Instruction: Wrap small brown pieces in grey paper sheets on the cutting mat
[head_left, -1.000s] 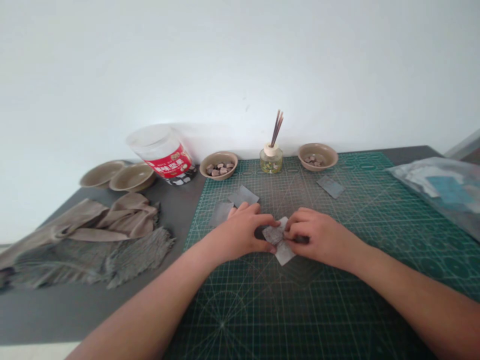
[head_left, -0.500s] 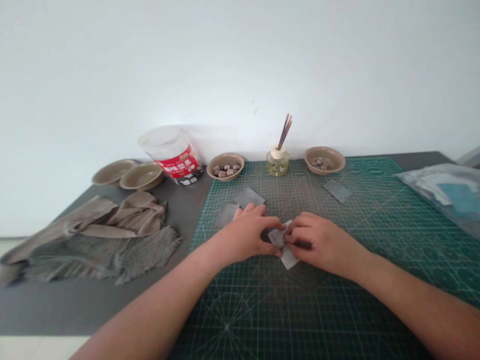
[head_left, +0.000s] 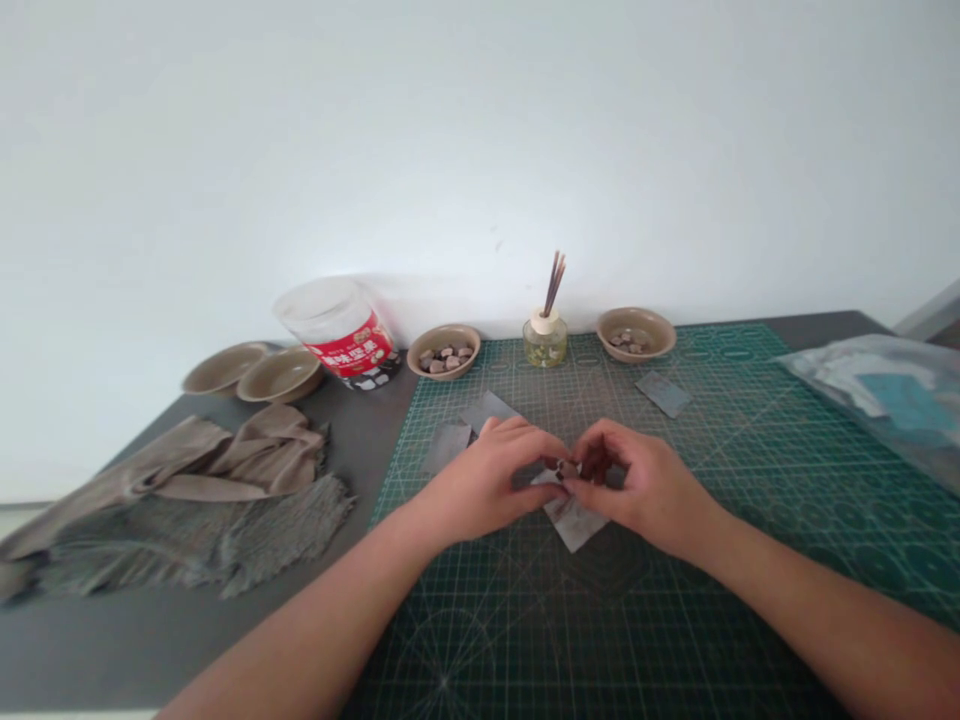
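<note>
My left hand (head_left: pixel 499 478) and my right hand (head_left: pixel 641 485) meet above the green cutting mat (head_left: pixel 540 630), fingertips pinched together. Between them is a small brownish stone (head_left: pixel 568 469), gripped from both sides. Under the fingers lies a thin, pale grey square sheet or pouch (head_left: pixel 576 528); I cannot tell which it is. Its upper part is hidden by the hands. Two similar grey squares, one of them a flat grey piece (head_left: pixel 448 447), rest just beyond my left hand. Another grey square (head_left: pixel 664 393) lies farther off to the right.
Along the wall stand a bowl of stones (head_left: pixel 444 352), a reed diffuser (head_left: pixel 545 338) and a second bowl with several stones (head_left: pixel 636 335). At left are a clear tub with a red label (head_left: pixel 345 345), two brown bowls (head_left: pixel 281 375) and a crumpled cloth (head_left: pixel 247 470). A plastic bag (head_left: pixel 885 385) lies right.
The stone now shows between my fingertips, where pale grey material was before. More of the grey square lies flat on the mat below, and my hands have come closer together.
</note>
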